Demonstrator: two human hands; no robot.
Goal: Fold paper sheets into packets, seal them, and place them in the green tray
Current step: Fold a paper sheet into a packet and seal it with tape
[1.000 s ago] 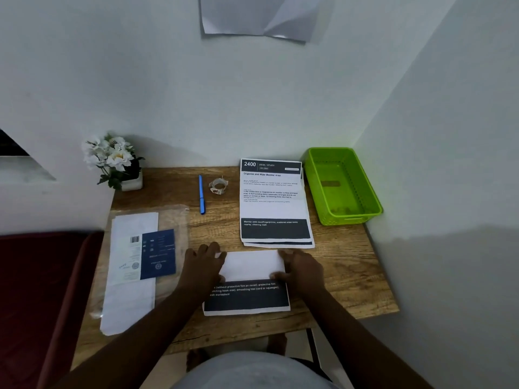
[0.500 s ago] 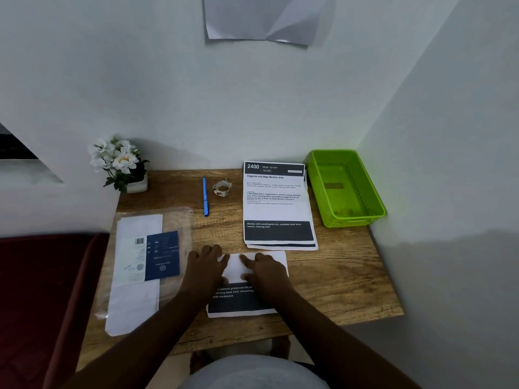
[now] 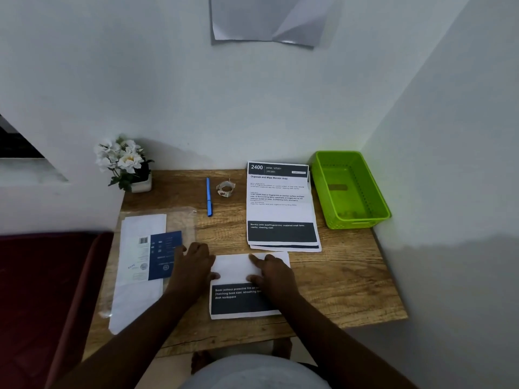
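While pressed flat on the desk [image 3: 351, 290], folded sheet [image 3: 238, 266] sits at front centre, dark printed band toward the person. Left hand [image 3: 193, 265] open, fingers straight, pinning the sheet's left edge. Right hand [image 3: 273, 273] open, palm down on the sheet; slid leftward from the right edge a second ago, apparently running along the crease. First fold judged set; sealing pending. Tape [image 3: 225, 188] untouched beside pen [image 3: 209, 196]. Stack [image 3: 280, 211] just behind. Tray [image 3: 376, 197] holds no packets, back right.

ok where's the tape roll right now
In the head view the tape roll sits at the back of the desk, between the blue pen and the stack of printed sheets.
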